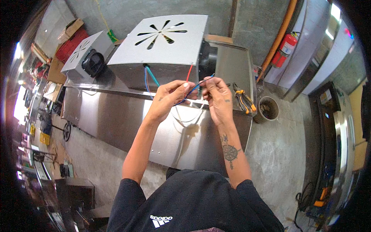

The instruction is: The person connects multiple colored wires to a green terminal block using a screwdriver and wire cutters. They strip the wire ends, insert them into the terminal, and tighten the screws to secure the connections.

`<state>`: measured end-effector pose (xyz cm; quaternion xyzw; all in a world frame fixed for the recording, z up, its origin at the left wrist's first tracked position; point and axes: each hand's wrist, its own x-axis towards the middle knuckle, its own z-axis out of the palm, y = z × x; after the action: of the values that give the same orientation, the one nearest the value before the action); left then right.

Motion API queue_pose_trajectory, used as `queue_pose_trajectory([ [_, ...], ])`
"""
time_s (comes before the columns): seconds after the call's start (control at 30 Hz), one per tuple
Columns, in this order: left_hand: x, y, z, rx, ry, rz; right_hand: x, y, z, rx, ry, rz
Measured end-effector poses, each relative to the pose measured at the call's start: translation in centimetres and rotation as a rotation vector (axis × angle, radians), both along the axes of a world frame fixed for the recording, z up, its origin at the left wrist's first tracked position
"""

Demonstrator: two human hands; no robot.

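My left hand (172,96) is closed in front of a grey metal box (154,42) with a petal-shaped vent on top. Its fingers grip a blue wire (192,91). Beside the thumb a thin, straight red piece (189,72) points up; I cannot tell whether it is a wire. My right hand (219,94), just to the right, pinches the dark wire's end between thumb and fingertips. A teal cable (152,77) runs from a hole in the box to my left hand. Below both hands hangs a loop of white cable (185,121).
Orange-and-black pliers (243,101) lie on the steel bench (104,112), right of my hands. A smaller vented box (88,52) with a black fan stands at left. Beyond the bench's right end are a bucket (268,104) and a red fire extinguisher (284,50).
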<state>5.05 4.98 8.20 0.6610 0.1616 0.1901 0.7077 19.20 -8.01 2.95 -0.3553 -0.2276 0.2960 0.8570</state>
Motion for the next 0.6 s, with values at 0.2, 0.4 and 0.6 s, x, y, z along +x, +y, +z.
queue_pose_trajectory([
  [0.2,1.0,0.7,2.2,0.101,-0.008,-0.041,0.8,0.1,2.0,0.017,-0.020,-0.018],
  [0.4,1.4,1.2,2.3,0.052,0.024,-0.053,0.3,0.1,2.5,-0.039,-0.076,-0.181],
  [0.6,1.7,1.5,1.6,-0.005,0.032,-0.009,-3.8,-1.2,2.9,-0.353,-0.868,-0.582],
])
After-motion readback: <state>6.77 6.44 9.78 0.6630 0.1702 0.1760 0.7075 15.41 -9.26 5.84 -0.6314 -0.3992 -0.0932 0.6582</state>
